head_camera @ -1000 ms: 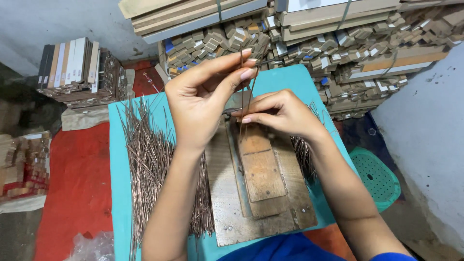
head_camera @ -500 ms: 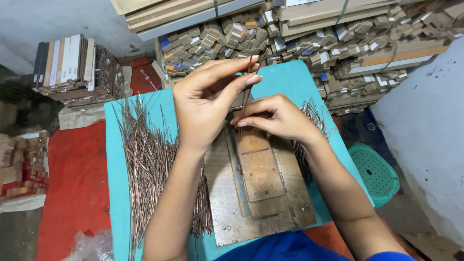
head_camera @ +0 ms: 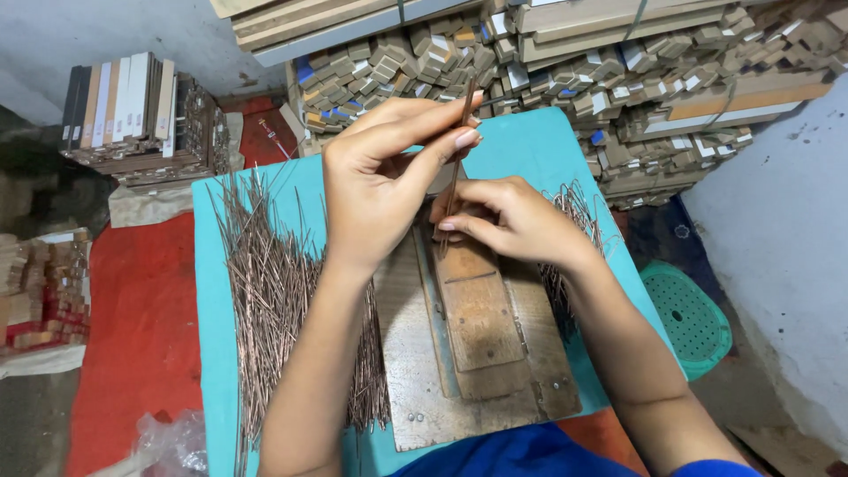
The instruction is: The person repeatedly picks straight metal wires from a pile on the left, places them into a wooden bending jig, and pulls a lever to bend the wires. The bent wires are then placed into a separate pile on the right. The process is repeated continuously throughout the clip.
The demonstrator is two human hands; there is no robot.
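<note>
My left hand [head_camera: 389, 177] pinches the top of a thin brown stick [head_camera: 459, 146] held upright over a wooden jig board [head_camera: 477, 336]. My right hand [head_camera: 508, 221] grips the lower part of the same stick, just above the jig's raised centre block [head_camera: 477, 309]. The jig rests on a teal table top [head_camera: 212, 291]. A thick pile of thin brown sticks [head_camera: 274, 291] lies left of the jig beside my left forearm. A smaller bunch of sticks [head_camera: 579, 212] lies to the right, partly hidden by my right hand.
Heaps of small wooden blocks [head_camera: 565, 62] and bundled slats fill the back. A stack of flat slats [head_camera: 132, 115] stands at back left. A red mat [head_camera: 132, 336] covers the floor on the left; a green plastic stool [head_camera: 689, 314] sits at right.
Both hands stay on the stick above the jig; my left fingers have shifted slightly up along its top end. The view has drifted a little.
</note>
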